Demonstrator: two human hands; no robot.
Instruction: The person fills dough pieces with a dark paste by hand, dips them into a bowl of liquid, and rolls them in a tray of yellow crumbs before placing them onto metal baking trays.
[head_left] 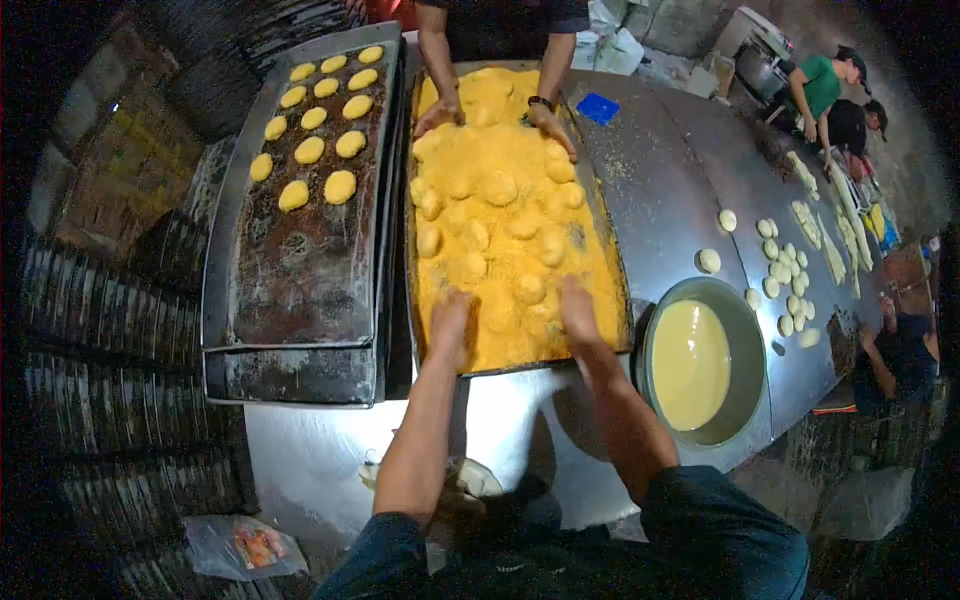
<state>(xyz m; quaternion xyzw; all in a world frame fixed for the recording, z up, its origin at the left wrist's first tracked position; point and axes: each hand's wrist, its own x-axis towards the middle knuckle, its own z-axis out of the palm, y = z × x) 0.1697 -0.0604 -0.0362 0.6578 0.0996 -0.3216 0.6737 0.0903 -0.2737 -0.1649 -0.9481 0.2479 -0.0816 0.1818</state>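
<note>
A tray [622, 318] full of yellow crumbs [500, 345] lies in front of me, with several round dough pieces [530, 289] coated and partly buried in it. My left hand [452, 322] rests in the crumbs at the near left, open, its fingertips partly hidden. Opposite it, my right hand [577, 308] is open at the near right side, fingers stretched forward beside the dough pieces. Neither hand visibly grips anything. At the far end, another person's two hands [440, 117] touch the same crumbs from both sides.
Left of the crumbs, a dark baking tray [300, 270] holds several yellow coated rounds [340, 187]. A basin [752, 385] of pale yellow liquid [690, 365] stands to the right. Beyond are a blue scraper-like piece [598, 108], plain dough balls [783, 270] and dough strips [830, 250]. Other people work at right.
</note>
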